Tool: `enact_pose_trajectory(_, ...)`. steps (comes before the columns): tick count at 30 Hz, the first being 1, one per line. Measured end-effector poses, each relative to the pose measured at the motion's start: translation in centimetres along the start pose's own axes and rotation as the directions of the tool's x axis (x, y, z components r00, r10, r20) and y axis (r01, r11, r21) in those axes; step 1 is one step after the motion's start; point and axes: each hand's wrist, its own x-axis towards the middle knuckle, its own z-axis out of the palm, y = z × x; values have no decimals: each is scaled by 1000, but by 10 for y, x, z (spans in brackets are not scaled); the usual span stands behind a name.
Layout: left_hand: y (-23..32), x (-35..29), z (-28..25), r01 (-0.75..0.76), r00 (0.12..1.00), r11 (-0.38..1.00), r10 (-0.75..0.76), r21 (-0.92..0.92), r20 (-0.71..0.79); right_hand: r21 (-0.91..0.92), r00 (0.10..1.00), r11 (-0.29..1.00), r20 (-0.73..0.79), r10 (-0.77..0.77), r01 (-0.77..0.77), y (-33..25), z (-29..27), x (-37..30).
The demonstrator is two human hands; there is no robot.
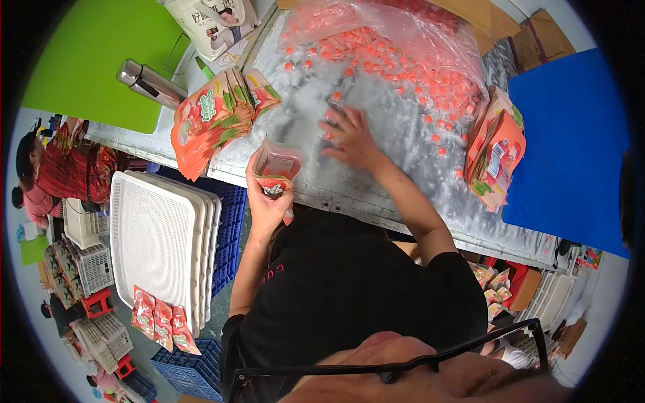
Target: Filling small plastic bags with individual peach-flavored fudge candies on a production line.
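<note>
My left hand (267, 209) grips a red and pink stand-up pouch (277, 163), its mouth gaping upward just off the table's front edge. To the right, my right hand (353, 138) reaches low over the table with its fingers spread. By its fingertips are a few small clear-wrapped red candies (336, 97); whether a finger touches one I cannot tell. Beyond lies a wide heap of the same candies (396, 67), partly under a clear plastic bag (430, 33). Left of my left hand, a fanned stack of flat pouches (205, 124) overhangs the table edge.
Another pouch stack (496, 158) sits at the right, against a blue board (571, 134). A steel flask (149, 82) lies near a green board (101, 67). Stacked white trays (154, 228) stand below left, with filled pouches (163, 320) on top. Other people work at far left.
</note>
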Motion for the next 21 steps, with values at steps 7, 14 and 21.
enact_pose_trajectory(7,-2,0,-3,76,997,995,-74,-66,22,169,991,976,-37,-132,136,14,26,-8)
enact_pose_trajectory(14,-2,2,-2,59,998,997,-58,-39,28,32,998,998,-47,-50,51,-9,-1,-31)
enact_pose_trajectory(21,-6,6,-1,52,998,998,-50,-47,44,-104,993,988,-58,105,-110,-8,-17,-27)
